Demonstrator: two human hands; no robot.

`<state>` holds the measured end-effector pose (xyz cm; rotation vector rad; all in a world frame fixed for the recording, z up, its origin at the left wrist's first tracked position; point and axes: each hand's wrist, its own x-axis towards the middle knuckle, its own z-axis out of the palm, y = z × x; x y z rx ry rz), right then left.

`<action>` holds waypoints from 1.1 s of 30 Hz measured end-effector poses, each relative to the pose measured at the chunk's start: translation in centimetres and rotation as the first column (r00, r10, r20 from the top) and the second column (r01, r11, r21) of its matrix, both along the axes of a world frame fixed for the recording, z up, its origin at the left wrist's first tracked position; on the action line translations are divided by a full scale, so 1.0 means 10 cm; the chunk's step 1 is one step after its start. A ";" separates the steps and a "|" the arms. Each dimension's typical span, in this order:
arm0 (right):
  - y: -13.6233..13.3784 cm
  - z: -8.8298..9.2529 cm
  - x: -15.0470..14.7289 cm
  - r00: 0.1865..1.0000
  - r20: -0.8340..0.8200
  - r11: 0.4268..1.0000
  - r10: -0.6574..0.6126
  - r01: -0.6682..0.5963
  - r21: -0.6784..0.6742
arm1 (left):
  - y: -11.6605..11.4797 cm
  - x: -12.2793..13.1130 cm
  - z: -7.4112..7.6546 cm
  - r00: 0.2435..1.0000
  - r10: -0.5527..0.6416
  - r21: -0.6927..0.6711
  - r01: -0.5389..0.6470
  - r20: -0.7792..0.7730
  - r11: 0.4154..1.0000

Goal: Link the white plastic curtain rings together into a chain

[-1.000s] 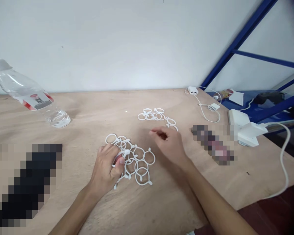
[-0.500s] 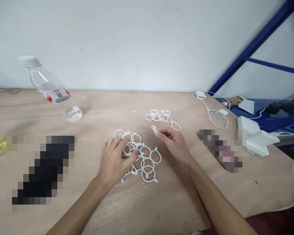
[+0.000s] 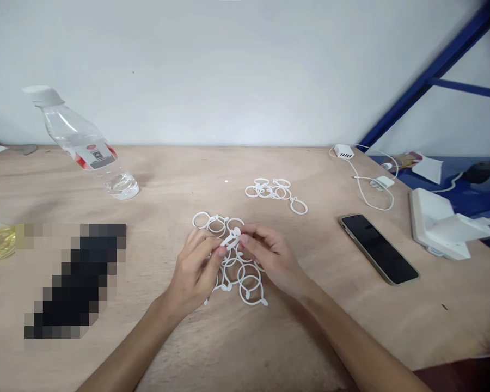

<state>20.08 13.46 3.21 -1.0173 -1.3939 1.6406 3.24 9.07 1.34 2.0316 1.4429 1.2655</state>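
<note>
My left hand and my right hand meet above a loose pile of white plastic curtain rings. Between the fingertips of both hands is one white curtain ring, tilted nearly edge-on, its small tab up by the right fingers. Thumb and fingers are closed on it on each side. How the tab and ring join is partly hidden. The piled rings overlap one another beneath and in front of the hands, and each shows a small round tab. Farther back lies a second group of similar rings.
A clear water bottle stands back left. A pixelated dark object lies left of the hands, and a phone on the right. Beyond it are a white charger with cable and a white power adapter near the table's right edge.
My right hand has moved left and down, bringing its ring to my left hand, which has risen from the pile and now grips the ring too. The view has shifted slightly.
</note>
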 end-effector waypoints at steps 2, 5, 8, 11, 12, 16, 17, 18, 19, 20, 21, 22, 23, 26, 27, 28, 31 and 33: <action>-0.02 -0.01 -0.02 1.000 0.011 0.999 -0.007 0.007 0.044 | 0.00 0.02 0.00 0.999 -0.036 -0.034 0.037 0.027 0.999; -0.06 -0.02 -0.03 0.999 0.035 0.996 0.016 -0.019 0.089 | -0.01 0.04 -0.01 0.998 0.052 -0.115 -0.048 0.032 0.992; -0.08 -0.01 -0.03 0.994 0.071 0.983 0.084 -0.094 0.158 | 0.00 0.04 -0.01 0.997 0.076 -0.152 -0.076 -0.010 0.985; -0.10 0.02 -0.03 0.981 0.135 0.956 0.142 -0.171 0.237 | 0.01 0.03 -0.01 0.997 -0.013 -0.153 0.002 -0.071 0.988; -0.10 0.03 -0.02 0.976 0.158 0.949 0.148 -0.185 0.254 | 0.01 0.03 -0.01 0.997 -0.027 -0.155 0.016 -0.074 0.988; -0.09 0.05 -0.01 0.970 0.191 0.937 0.148 -0.199 0.285 | 0.02 0.03 -0.01 0.999 -0.047 -0.163 0.047 0.001 0.986; -0.09 0.06 -0.01 0.974 0.170 0.943 0.149 -0.192 0.273 | 0.02 0.03 -0.01 0.998 -0.054 -0.167 0.059 0.029 0.984; -0.09 0.07 -0.01 0.979 0.138 0.953 0.149 -0.179 0.245 | 0.02 0.03 -0.01 0.996 -0.062 -0.177 0.073 0.064 0.981; -0.09 0.08 -0.02 0.984 0.097 0.964 0.147 -0.164 0.209 | 0.02 0.03 -0.01 0.992 -0.069 -0.196 0.089 0.106 0.977; -0.10 0.08 -0.02 0.988 0.052 0.974 0.142 -0.149 0.172 | 0.02 0.02 -0.01 0.985 -0.074 -0.221 0.107 0.154 0.969; -0.10 0.08 -0.03 0.991 0.011 0.981 0.133 -0.133 0.141 | 0.02 0.02 -0.01 0.976 -0.081 -0.247 0.130 0.200 0.960; -0.11 0.08 -0.03 0.993 -0.020 0.986 0.115 -0.112 0.123 | 0.02 0.02 -0.02 0.967 -0.088 -0.268 0.153 0.239 0.951; -0.12 0.08 -0.04 0.995 -0.038 0.989 0.092 -0.087 0.117 | 0.02 0.02 -0.01 0.959 -0.096 -0.282 0.173 0.265 0.944; -0.13 0.06 -0.06 0.999 -0.025 0.990 0.020 -0.016 0.141 | 0.02 0.02 -0.01 0.955 -0.121 -0.275 0.197 0.271 0.941; -0.13 0.06 -0.07 1.000 -0.009 0.989 0.009 -0.008 0.151 | 0.02 0.02 0.00 0.956 -0.126 -0.269 0.198 0.263 0.943; -0.13 0.05 -0.06 1.000 0.004 0.987 0.008 -0.009 0.160 | 0.02 0.02 0.00 0.958 -0.130 -0.263 0.198 0.256 0.944; -0.13 0.06 -0.06 0.999 0.014 0.984 0.039 -0.041 0.171 | 0.02 0.03 0.01 0.962 -0.145 -0.247 0.203 0.234 0.948; -0.11 0.06 -0.04 0.997 0.015 0.984 0.074 -0.075 0.164 | 0.02 0.03 0.00 0.964 -0.152 -0.239 0.203 0.218 0.949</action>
